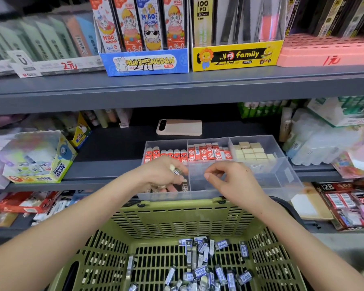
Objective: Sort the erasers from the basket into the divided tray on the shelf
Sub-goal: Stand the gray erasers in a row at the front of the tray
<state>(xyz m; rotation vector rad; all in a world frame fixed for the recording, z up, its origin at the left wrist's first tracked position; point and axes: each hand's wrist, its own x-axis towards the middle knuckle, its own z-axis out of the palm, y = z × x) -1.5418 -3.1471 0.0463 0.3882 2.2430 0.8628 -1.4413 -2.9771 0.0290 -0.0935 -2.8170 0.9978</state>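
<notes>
A green slotted basket [183, 219] sits below the shelf, with several blue-and-white wrapped erasers [200, 267] loose on its floor. A clear divided tray [282, 173] stands on the shelf edge above it. Its back compartments hold red-sleeved erasers [166, 154], red-and-white boxed erasers [208, 152] and cream blocks [251, 153]. My left hand [164, 173] is over the front left compartment, closed on a dark-sleeved eraser [178, 171]; more dark erasers [184, 186] lie under it. My right hand [227, 179] hovers over the front middle compartment, fingers curled, nothing visible in it.
A pink phone [179, 127] lies on the shelf behind the tray. A Power Glue box [40, 158] stands to the left, wrapped packs [315, 141] to the right. Lead-refill display boxes [145, 38] line the upper shelf. Packs of 2B erasers [349, 202] lie at lower right.
</notes>
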